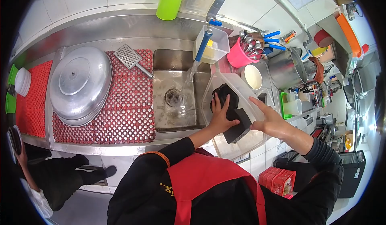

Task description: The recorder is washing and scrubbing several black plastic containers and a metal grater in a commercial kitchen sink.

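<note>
Just right of the steel sink, a clear plastic container stands tilted, holding several black pieces. My left hand lies on these black pieces with its fingers spread; whether it grips one cannot be told. At the container's right side is my right hand, its thumb and forefinger apart near the rim; its other fingers are partly hidden. Water runs from the tap with a blue spout into the sink. A metal grater rests on the red mat left of the sink.
A large domed aluminium lid covers part of the mat. Behind the container are a pink tub of cutlery, a cream bowl, a clear box and a large steel pot. A co-worker stands at the far left holding dishes.
</note>
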`<state>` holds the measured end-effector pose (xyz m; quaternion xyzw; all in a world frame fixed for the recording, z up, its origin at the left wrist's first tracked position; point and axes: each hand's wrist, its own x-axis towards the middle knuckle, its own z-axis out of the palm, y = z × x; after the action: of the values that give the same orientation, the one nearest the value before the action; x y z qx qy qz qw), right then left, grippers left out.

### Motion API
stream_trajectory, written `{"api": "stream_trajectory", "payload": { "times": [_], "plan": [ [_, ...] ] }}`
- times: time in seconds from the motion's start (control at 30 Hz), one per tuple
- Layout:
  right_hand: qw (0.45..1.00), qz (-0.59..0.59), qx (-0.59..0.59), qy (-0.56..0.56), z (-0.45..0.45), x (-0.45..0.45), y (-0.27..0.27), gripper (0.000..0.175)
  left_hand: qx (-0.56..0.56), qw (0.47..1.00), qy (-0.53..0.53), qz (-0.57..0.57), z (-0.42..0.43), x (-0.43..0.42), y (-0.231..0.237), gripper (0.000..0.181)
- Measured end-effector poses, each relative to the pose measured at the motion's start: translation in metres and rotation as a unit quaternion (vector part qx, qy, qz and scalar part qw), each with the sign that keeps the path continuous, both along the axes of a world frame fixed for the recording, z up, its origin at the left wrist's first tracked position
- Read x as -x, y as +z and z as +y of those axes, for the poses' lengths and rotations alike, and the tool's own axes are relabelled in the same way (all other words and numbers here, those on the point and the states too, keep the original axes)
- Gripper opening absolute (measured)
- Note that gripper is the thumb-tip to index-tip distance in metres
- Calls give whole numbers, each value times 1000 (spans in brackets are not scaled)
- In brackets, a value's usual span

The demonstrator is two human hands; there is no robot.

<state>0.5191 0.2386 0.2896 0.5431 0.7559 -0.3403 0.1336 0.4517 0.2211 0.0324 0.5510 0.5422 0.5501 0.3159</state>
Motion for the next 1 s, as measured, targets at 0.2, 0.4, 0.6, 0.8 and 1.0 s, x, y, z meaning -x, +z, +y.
{"api": "stream_trajectory", "payload": {
  "times": [0.2,0.4,0.6,0.8,1.0],
  "plan": [
    [1000,-7,-1,4,1,5,3,84,7,1000,1,-16,1,3,3,108],
    [999,-24,-17,22,-1,15,9,82,-4,1000,21,-8,2,6,5,109],
    [997,-54,-37,44,1,24,15,82,-9,999,34,-27,5,6,7,109],
    [999,-5,-16,44,15,19,7,81,15,999,39,-14,6,15,10,108],
    [956,212,158,-130,39,12,-21,72,199,975,-63,76,1,70,21,101]
  ]
}}
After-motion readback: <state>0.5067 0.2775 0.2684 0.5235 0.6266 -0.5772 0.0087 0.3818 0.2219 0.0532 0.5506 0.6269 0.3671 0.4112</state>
